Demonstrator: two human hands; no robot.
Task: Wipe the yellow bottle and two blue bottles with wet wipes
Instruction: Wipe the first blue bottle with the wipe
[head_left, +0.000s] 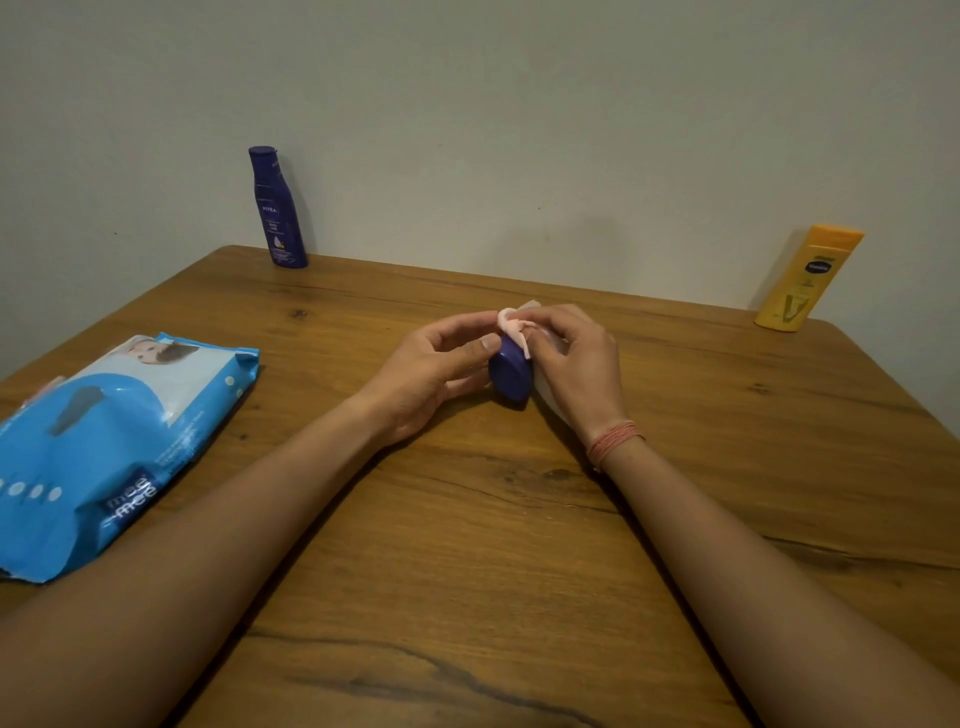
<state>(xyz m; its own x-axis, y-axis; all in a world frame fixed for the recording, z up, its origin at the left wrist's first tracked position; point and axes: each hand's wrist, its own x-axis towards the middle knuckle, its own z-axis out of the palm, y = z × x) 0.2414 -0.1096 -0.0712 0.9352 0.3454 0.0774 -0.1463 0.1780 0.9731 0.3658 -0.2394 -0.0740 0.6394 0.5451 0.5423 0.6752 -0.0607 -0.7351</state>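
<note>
The right hand (571, 364) has its fingers (540, 325) closed on a crumpled wet wipe (511, 325), pressing it onto a small blue bottle (511, 376). The left hand (431, 374) steadies that bottle, thumb and fingers pinched against its near end. The bottle is held low over the middle of the bench (467, 571), its blue end toward the camera.

Progress, as judged: this blue bottle is being wiped. The second blue bottle (278, 208) stands upright at the far left corner, the yellow bottle (808, 278) upright at the far right corner. Whether either has been wiped cannot be determined. The wipes pack (104, 441) lies at the left edge.
</note>
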